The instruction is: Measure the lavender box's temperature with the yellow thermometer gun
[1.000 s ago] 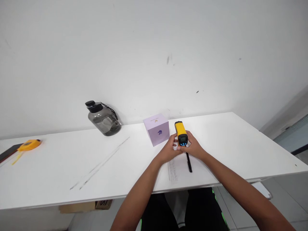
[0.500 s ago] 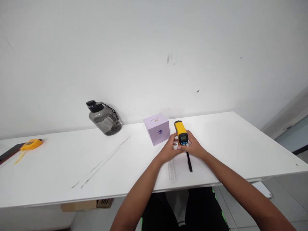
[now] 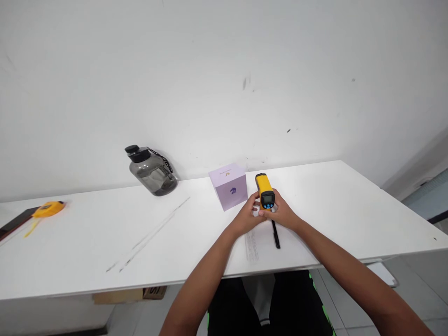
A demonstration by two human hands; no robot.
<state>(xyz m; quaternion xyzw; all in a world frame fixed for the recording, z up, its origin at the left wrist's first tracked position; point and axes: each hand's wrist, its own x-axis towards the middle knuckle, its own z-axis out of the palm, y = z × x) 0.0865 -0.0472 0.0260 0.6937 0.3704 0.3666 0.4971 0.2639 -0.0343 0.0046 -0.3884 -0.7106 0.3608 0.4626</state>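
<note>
Both of my hands are closed around a yellow and black infrared thermometer (image 3: 265, 183), its small screen and blue buttons facing me. My left hand (image 3: 248, 215) grips it from the left side, with the fingers partly behind it. From the right, my right hand (image 3: 283, 212) wraps the handle, most of which is hidden by the fingers. Just below the hands, a black pen (image 3: 276, 235) lies on a sheet of paper (image 3: 262, 254) with faint handwriting. A lilac box (image 3: 231, 187) stands on the table left of the thermometer.
A grey transparent water bottle (image 3: 154, 172) stands by the wall on the white table (image 3: 87, 238). At the far left, a yellow tape measure (image 3: 49, 209) lies beside a dark flat object (image 3: 17, 221). A cardboard box (image 3: 122, 296) shows below the table's front edge.
The camera view has shifted very slightly. Both hands keep hold of the thermometer, and the other things on the table stay where they were.
</note>
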